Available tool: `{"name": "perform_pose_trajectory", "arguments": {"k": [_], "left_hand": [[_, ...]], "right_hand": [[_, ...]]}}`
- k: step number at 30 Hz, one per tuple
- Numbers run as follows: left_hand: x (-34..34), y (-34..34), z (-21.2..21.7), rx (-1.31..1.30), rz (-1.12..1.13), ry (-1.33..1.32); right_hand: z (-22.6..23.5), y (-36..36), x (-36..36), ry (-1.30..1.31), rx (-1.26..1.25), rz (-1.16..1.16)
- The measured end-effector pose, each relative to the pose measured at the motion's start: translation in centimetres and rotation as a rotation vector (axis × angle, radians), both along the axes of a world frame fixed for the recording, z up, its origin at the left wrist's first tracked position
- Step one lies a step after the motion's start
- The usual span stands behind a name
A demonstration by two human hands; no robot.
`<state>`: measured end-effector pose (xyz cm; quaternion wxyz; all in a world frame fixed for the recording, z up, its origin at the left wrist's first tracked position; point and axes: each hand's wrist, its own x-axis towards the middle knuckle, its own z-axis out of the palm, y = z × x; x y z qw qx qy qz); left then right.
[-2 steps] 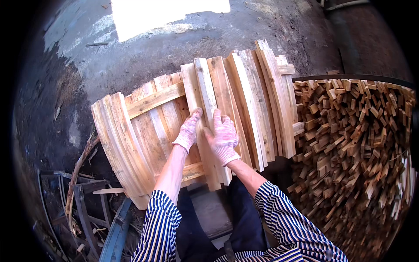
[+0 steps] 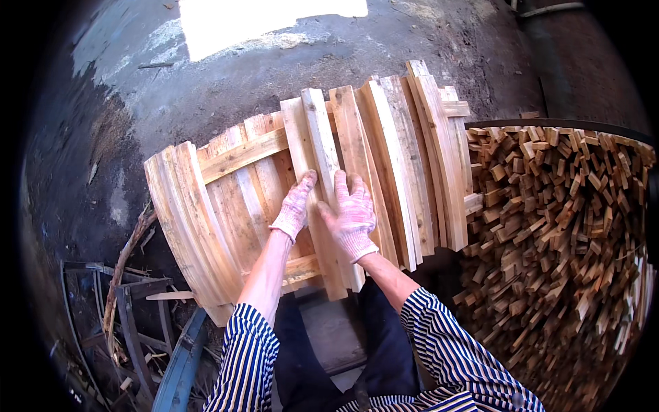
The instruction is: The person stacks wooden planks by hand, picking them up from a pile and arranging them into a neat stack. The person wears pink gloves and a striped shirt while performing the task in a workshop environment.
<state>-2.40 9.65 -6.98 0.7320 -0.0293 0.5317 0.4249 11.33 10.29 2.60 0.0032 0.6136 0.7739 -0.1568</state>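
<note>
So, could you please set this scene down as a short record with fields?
Left hand: gloved left hand, at the left edge of a pale plank; grip unclear
Right hand: gloved right hand, spread over the planks just right of it
Planks: set side by side, with a cross-board showing at the left
Right side: large pile of short wooden sticks
Lower left: blue beam and a branch
Clothing: striped sleeves, dark trousers
</note>
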Motion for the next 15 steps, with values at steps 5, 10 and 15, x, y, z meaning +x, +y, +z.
{"name": "perform_pose_trajectory", "arguments": {"k": [5, 10, 15], "left_hand": [[-2.0, -0.5, 1.6, 0.018, 0.174, 0.171], [-6.1, -4.0, 3.4, -0.026, 0.2, 0.158], [-11.5, -7.1, 2.5, -0.065, 0.191, 0.177]], "right_hand": [[-3.0, 0.5, -1.2, 0.88, -0.523, -0.273], [-1.1, -0.6, -3.8, 0.521, -0.441, -0.359], [-3.2, -5.0, -7.3, 0.25, -0.064, -0.042]]}}
